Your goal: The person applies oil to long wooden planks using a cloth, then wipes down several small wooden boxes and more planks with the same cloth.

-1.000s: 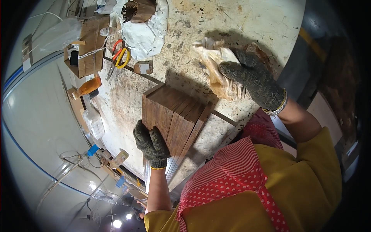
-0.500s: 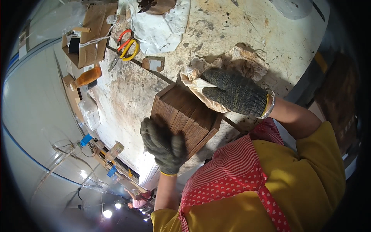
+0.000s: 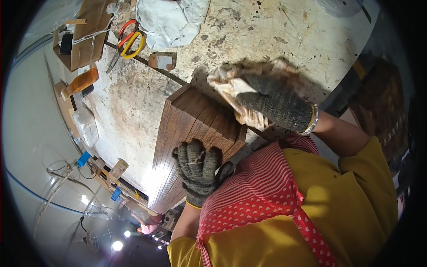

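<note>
A dark brown wooden box-like piece (image 3: pixel 178 129) with a visible grain and several seams lies on the worktable, close to my apron. My left hand (image 3: pixel 195 171), in a dark knitted glove, rests flat on its near side with the fingers stretched out. At the far right corner of the wood, my right hand (image 3: pixel 280 104), gloved alike, grips a crumpled, stained cream cloth (image 3: pixel 242 95). Part of the cloth is bunched beyond that hand and blurred by motion. Light glares off the left end of the wood.
The worn, stained table (image 3: pixel 249 35) carries scissors (image 3: pixel 126 42) with red and yellow handles, a small block (image 3: pixel 162 61) and a white plastic sheet (image 3: pixel 171 22). Along the left stand a cardboard box (image 3: pixel 86 33), an orange bottle (image 3: pixel 81 82) and a clear plastic packet (image 3: pixel 84 127).
My left hand has shifted from the left part of the wood to its near side, its fingers now spread. More of the wood's long face shows. The right hand and cloth have moved slightly.
</note>
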Demonstrator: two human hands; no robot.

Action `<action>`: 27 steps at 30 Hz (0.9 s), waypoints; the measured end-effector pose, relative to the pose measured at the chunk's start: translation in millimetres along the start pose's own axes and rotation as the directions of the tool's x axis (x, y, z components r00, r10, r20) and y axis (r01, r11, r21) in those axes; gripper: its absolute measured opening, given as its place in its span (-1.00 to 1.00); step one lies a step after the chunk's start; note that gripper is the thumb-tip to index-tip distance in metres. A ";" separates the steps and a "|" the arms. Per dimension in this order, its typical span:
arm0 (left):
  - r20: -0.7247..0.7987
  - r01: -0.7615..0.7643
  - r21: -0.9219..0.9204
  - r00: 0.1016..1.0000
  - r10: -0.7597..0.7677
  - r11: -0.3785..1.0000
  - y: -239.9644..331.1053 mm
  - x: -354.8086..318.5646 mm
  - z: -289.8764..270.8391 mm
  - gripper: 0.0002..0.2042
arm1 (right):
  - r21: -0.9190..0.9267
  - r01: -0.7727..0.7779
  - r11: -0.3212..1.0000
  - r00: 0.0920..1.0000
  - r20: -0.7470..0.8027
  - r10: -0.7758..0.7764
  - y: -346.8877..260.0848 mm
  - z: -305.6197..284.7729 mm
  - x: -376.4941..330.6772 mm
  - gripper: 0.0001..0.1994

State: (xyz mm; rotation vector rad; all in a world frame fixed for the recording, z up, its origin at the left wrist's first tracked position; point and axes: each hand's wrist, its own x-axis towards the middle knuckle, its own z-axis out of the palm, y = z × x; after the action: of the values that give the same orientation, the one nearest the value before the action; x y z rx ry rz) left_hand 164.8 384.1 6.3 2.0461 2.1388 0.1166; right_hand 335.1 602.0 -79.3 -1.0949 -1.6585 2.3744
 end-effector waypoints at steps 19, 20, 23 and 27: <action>0.001 0.020 0.128 1.000 -0.020 0.992 -7.5 5.9 -1.5 -0.13 | -0.601 0.281 0.748 0.939 0.009 -0.345 -10.0 46.5 25.8 -0.65; -0.005 0.014 0.130 1.000 -0.013 0.991 -7.2 5.8 -1.6 -0.13 | -0.347 0.276 0.896 0.959 0.039 -0.281 -15.5 46.6 22.8 -0.67; -0.018 -0.002 0.148 1.000 0.005 0.989 -7.7 7.7 1.7 -0.14 | 0.206 0.667 0.716 0.735 -0.021 -0.678 -6.0 51.5 16.3 -0.75; -0.020 0.056 0.127 0.998 -0.054 0.990 4.4 1.5 0.8 -0.17 | 0.455 -0.142 0.879 0.922 0.383 -0.049 19.5 4.6 32.1 -0.73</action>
State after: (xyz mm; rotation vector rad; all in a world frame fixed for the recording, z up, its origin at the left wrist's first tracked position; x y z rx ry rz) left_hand 169.2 385.8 6.2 2.0583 2.2651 -0.0115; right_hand 315.2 603.2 -111.4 -0.6129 -1.0038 2.9463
